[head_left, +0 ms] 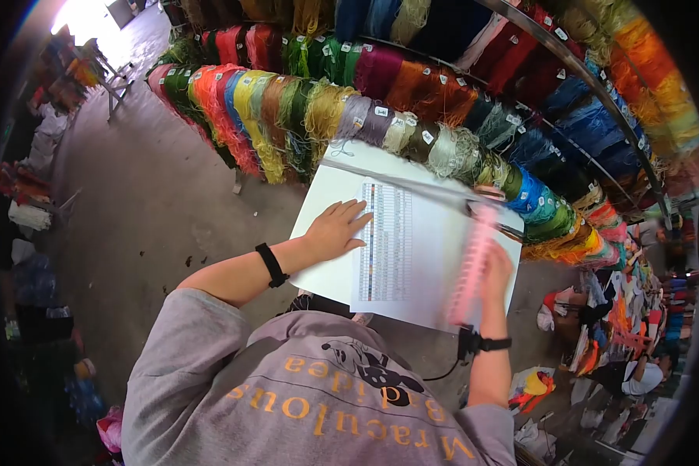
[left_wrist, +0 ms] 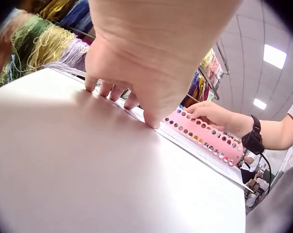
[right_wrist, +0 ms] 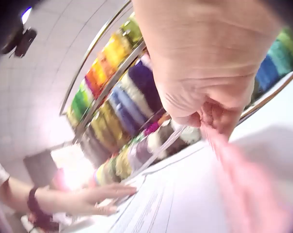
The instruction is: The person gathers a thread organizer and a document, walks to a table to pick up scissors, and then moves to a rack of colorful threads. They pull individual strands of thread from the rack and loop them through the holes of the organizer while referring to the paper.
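Note:
My left hand (head_left: 334, 231) lies with straight fingers on a white board (head_left: 318, 272), fingertips at the edge of a printed sheet (head_left: 388, 248) with a chart of small coloured squares. In my right hand (head_left: 499, 272) is a long pink strip (head_left: 472, 268), blurred in the head view. The left wrist view shows two rows of round holes along the pink strip (left_wrist: 204, 136), with my right fingers pinching its far end. Grey-lilac thread strands (head_left: 412, 180) stretch across the top of the board toward the right hand. In the right wrist view the strands (right_wrist: 161, 148) meet its fingers.
Hanks of coloured thread (head_left: 334, 109) with white tags hang on tiered racks just beyond the board. A curved metal rail (head_left: 590, 70) crosses at upper right. Another person (head_left: 645, 377) and piles of goods are at lower right. Grey floor (head_left: 155, 186) extends at left.

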